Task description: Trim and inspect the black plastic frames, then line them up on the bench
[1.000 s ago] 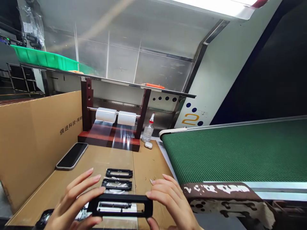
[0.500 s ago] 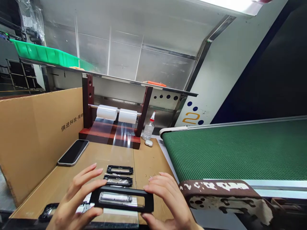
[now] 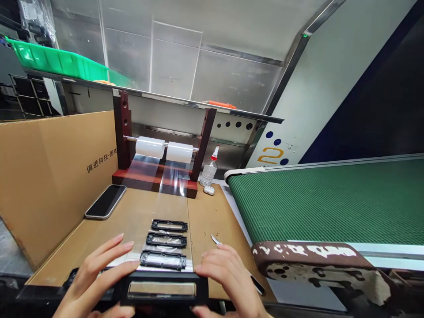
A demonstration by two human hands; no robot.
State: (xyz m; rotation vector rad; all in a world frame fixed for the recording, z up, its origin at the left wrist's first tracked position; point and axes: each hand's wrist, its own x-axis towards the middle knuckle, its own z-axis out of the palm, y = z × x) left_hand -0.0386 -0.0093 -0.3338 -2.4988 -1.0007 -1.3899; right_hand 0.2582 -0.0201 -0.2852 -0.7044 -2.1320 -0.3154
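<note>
Both my hands hold a black rectangular frame (image 3: 162, 288) with a long window, low at the near edge of the cardboard-covered bench. My left hand (image 3: 94, 278) grips its left end with fingers spread over the film, and my right hand (image 3: 228, 278) grips its right end. Just beyond it three small black frames (image 3: 163, 259) (image 3: 166, 240) (image 3: 169, 225) lie in a row on a strip of clear film (image 3: 172, 198). The film runs from two white rolls (image 3: 164, 149) on a dark red stand (image 3: 159, 176).
A phone (image 3: 106, 201) lies left on the bench beside a tall cardboard wall (image 3: 49, 172). A small blade (image 3: 216, 240) lies by my right hand. A squeeze bottle (image 3: 209, 171) and earbud case (image 3: 208, 190) stand behind. A green conveyor belt (image 3: 331, 203) runs to the right.
The big frame has come down and nearer, tipping flatter at the bench edge. A third small frame on the film, hidden behind it before, now shows. The view has tilted downward.
</note>
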